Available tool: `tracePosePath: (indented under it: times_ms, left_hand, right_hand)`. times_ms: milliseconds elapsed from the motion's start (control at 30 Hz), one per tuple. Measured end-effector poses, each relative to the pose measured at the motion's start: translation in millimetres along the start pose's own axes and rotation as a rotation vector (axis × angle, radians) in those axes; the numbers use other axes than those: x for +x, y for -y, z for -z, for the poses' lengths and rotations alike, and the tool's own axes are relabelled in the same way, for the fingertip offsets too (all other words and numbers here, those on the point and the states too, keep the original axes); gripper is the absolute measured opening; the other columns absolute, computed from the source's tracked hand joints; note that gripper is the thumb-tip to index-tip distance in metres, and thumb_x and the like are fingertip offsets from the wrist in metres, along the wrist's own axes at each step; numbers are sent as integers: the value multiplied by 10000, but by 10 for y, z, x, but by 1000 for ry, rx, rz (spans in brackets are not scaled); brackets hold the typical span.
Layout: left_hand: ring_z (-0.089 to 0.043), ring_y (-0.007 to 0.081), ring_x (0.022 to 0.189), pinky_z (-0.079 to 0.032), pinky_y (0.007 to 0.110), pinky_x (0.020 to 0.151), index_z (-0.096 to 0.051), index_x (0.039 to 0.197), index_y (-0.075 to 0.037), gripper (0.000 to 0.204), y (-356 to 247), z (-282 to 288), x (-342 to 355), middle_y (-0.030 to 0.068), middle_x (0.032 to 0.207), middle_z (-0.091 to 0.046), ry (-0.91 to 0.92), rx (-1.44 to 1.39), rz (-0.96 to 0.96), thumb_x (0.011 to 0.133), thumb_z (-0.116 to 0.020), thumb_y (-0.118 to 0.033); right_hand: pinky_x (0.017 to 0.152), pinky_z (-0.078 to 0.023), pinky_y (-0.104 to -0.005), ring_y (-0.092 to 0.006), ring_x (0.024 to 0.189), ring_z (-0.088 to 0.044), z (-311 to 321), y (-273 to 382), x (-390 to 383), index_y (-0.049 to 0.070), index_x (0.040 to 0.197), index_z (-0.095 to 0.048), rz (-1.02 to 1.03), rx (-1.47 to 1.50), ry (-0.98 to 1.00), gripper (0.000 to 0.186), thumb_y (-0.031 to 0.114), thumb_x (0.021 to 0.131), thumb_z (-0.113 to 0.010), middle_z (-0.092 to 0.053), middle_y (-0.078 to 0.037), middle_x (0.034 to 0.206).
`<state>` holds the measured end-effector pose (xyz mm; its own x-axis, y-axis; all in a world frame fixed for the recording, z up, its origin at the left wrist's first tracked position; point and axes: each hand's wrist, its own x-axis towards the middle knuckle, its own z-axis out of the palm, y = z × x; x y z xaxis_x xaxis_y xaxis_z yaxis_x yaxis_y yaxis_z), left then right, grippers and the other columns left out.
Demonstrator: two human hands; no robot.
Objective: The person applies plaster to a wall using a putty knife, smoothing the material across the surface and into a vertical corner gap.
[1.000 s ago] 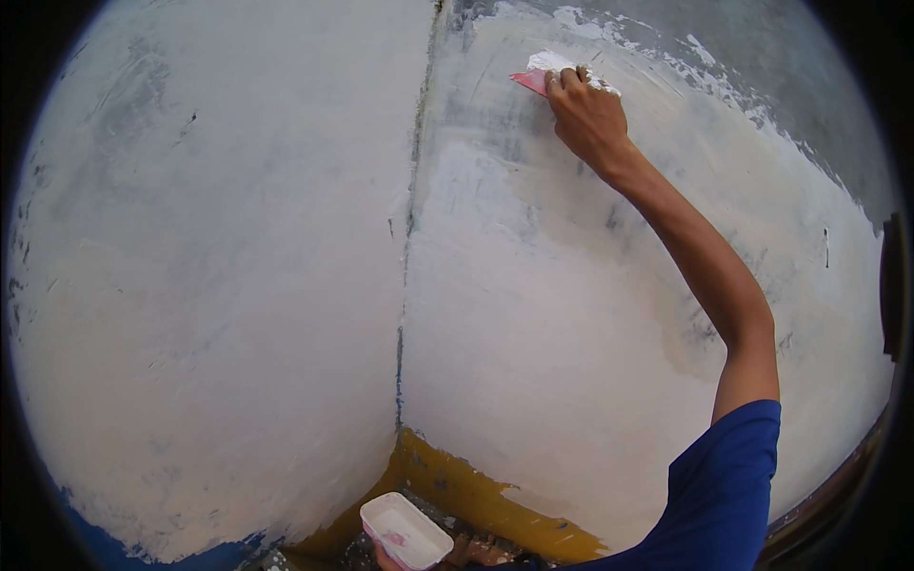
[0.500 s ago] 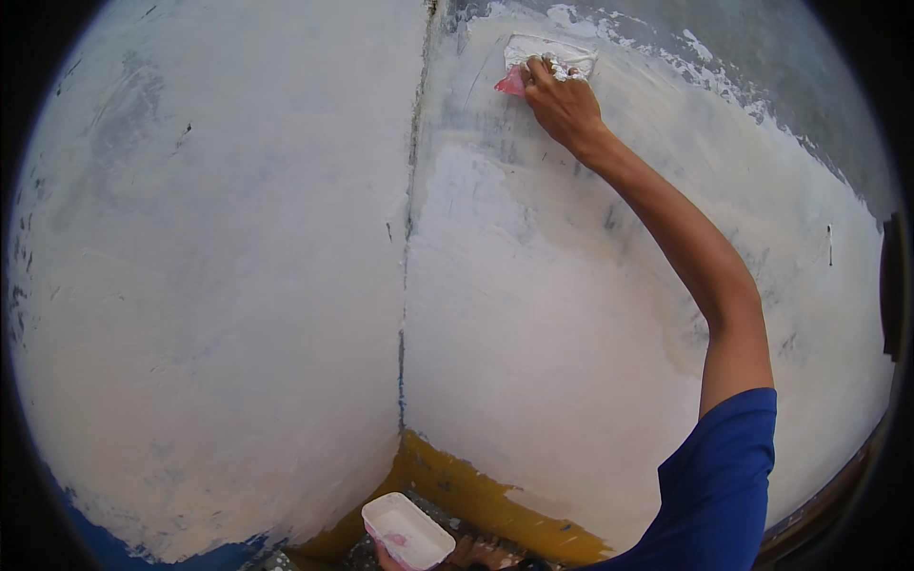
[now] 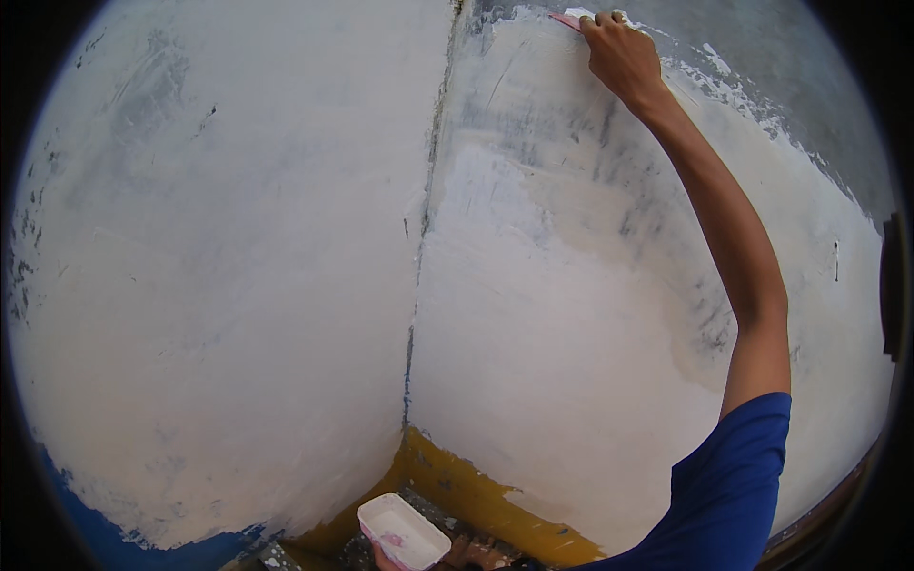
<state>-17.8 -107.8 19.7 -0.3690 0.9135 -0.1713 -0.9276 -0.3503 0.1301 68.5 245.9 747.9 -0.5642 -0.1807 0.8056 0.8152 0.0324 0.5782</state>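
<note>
My right hand point(image 3: 624, 59) is high up at the far end of the right wall, its fingers closed round a pink-red putty spreader point(image 3: 566, 20). Only a thin strip of the spreader shows beside the fingers, close to the upper edge of the white putty coat point(image 3: 562, 314). Low down near the corner, my left hand point(image 3: 383, 560) grips the side of a shallow white tub point(image 3: 410, 529). Pinkish smears mark the tub's inside. Most of the left hand is hidden beneath the tub and cut off by the picture's edge.
A rough dark crack line point(image 3: 425, 224) runs down the corner between the two walls. Bare grey wall point(image 3: 800, 86) lies beyond the ragged putty edge. Mustard-yellow paint point(image 3: 495, 495) shows low on the right, blue paint point(image 3: 143, 547) low on the left. A dark object point(image 3: 893, 285) stands at the right rim.
My right hand has moved up and to the right along the wall with the spreader, whose putty-covered face is now mostly out of sight. The tub stays in my left hand, almost unmoved.
</note>
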Motion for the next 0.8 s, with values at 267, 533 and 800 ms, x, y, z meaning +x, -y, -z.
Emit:
tracePosePath:
  times_ms: [267,533,800]
  left_hand:
    - [-412,417,1339,-340,635,1084,-343,1491,-145,788,-15,47,50,130,1492,-414,-21,-10,-19,888,-501,-629]
    - [-411,417,1340,-340,634,1085,-345,1490,-146,784,-7,52,99,130,1492,-414,-24,-5,-30,890,-498,-628]
    - [-410,416,1341,-339,634,1085,-346,1488,-146,780,-66,129,55,129,1491,-414,-42,-11,-70,892,-495,-626]
  right_hand:
    - [571,-573,-357,-306,931,-680,131,1480,-915,-62,887,-645,385,276,217,133,3,788,-584,-639,-179,819]
    - [528,-549,-292,-208,776,-686,-297,1213,-758,-38,879,-695,231,124,175,149,50,793,-612,-598,-114,1013]
    - [657,-577,-366,-249,1020,-631,336,1446,-694,44,1050,-714,191,449,307,331,-14,743,-603,-652,-92,1042]
